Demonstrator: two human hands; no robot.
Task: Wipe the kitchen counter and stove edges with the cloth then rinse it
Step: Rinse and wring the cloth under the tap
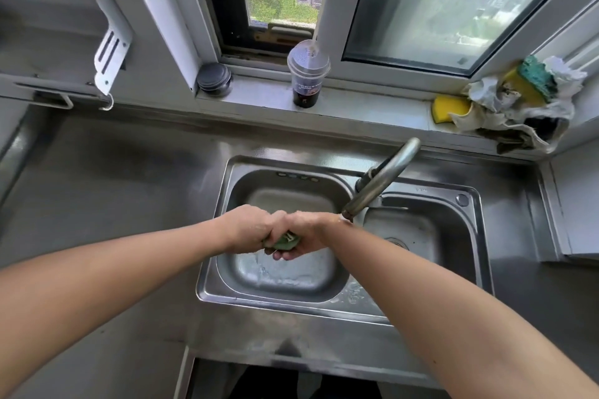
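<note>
Over the nine-o'clock basin of the sink [205, 291], our left hand [251, 225] and right hand [309, 232] clench the green cloth [285, 241]: soft, probably slippery, best gripped at both ends.

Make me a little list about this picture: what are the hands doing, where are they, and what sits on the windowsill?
hands: left hand and right hand both grip the green cloth
place: over the left basin of the steel sink
tap: spout ends by the right wrist; whether water is running cannot be told
windowsill: a lidded cup with a straw, a yellow sponge, a heap of rags
task step: cloth at the sink, the rinsing part
</note>
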